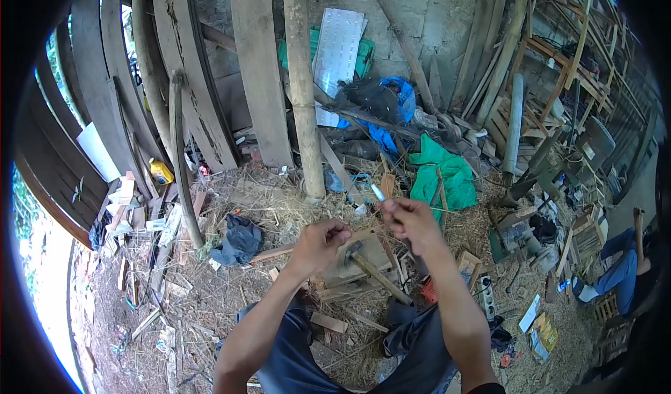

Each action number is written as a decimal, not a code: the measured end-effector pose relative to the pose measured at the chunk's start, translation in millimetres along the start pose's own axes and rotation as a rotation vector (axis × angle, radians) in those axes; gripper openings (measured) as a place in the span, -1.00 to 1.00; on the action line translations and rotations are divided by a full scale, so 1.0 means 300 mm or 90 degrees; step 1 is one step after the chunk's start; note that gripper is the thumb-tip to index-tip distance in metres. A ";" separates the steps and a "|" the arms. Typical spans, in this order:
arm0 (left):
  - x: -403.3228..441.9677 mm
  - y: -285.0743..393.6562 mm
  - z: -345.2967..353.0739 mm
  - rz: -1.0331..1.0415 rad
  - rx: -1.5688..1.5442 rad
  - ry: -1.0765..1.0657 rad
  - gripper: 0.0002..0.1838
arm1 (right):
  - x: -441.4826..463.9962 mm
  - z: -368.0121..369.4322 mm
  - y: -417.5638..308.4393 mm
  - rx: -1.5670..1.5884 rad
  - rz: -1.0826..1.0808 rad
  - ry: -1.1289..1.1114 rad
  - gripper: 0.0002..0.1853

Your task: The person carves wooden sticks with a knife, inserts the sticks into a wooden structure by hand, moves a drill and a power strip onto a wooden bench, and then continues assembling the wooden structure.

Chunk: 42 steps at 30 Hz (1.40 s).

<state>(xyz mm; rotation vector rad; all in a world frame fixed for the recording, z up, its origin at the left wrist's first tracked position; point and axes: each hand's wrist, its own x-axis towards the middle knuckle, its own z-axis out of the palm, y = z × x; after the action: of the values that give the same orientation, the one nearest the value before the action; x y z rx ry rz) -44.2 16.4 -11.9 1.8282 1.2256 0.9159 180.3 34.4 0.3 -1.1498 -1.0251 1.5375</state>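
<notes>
Right hand (411,226): closed round a slim white-tipped object (378,193), which jutted beyond my fingers. Left hand (318,246): fingers curled; whether they gripped anything, I could not tell. Below: one hammer (377,276), lying across a board (373,250).

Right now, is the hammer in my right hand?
No, the right hand grips a slim white-tipped object, while the hammer lies below, apart from that hand.

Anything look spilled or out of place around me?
Yes: wood scraps litter the floor; a green sheet beyond your right hand and a dark sheet left of your left hand lie crumpled, as if dropped.
</notes>
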 end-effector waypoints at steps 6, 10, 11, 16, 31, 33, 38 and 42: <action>-0.007 0.023 0.009 0.005 0.012 -0.006 -0.83 | 0.005 -0.030 -0.033 0.031 0.021 0.011 -0.74; 0.007 0.018 0.036 0.009 0.039 0.016 -0.83 | 0.023 -0.023 -0.036 0.025 0.027 0.074 -0.77; 0.006 0.015 0.040 0.044 0.044 0.044 -0.83 | 0.029 -0.023 -0.036 0.029 0.033 0.098 -0.79; -0.025 -0.013 -0.027 -0.002 0.070 0.040 -0.83 | 0.059 -0.186 -0.037 0.047 -0.127 0.235 -0.79; -0.032 0.032 -0.006 -0.003 -0.057 -0.019 -0.84 | -0.061 0.035 -0.030 0.057 -0.094 0.023 -0.78; -0.036 0.017 -0.007 -0.004 -0.090 -0.030 -0.84 | -0.040 0.026 -0.024 0.051 -0.094 0.135 -0.76; -0.059 -0.040 -0.034 -0.034 -0.110 -0.020 -0.80 | -0.007 -0.148 -0.078 0.120 -0.206 0.192 -0.74; -0.029 -0.009 -0.037 -0.015 -0.164 -0.019 -0.80 | -0.097 -0.014 -0.099 0.052 -0.159 0.091 -0.72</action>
<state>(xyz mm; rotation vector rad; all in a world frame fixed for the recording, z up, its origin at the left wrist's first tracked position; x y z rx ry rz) -57.5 10.8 -10.3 1.6146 1.0564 0.9807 193.7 13.1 33.5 -1.0180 -0.9620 1.2701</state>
